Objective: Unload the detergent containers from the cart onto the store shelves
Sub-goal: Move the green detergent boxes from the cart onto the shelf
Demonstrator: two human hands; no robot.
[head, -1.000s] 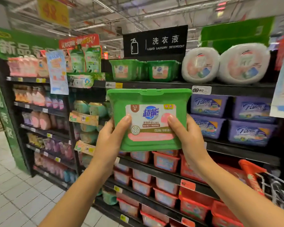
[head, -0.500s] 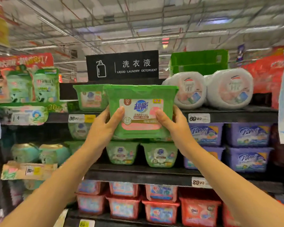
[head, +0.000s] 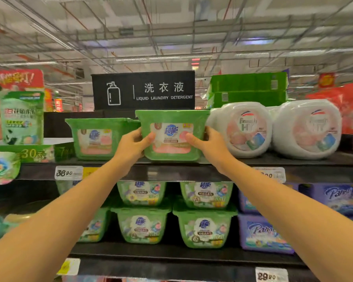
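Note:
A green detergent box (head: 172,121) with a white and pink label sits at the front of the top shelf (head: 171,171). My left hand (head: 131,146) grips its left side, thumb across the label. My right hand (head: 210,145) grips its right side in the same way. The box stands between a matching green box (head: 98,137) on its left and a white round tub (head: 243,129) on its right. The cart is out of view.
A second white tub (head: 308,129) stands further right. A black "Liquid Laundry Detergent" sign (head: 144,90) rises behind the boxes. Below are several green boxes (head: 143,224) and purple boxes (head: 261,235). Green pouches (head: 20,117) fill the top left.
Both hands have lifted the green box from chest height up and forward onto the top shelf, into the gap between the other green box and the white tub.

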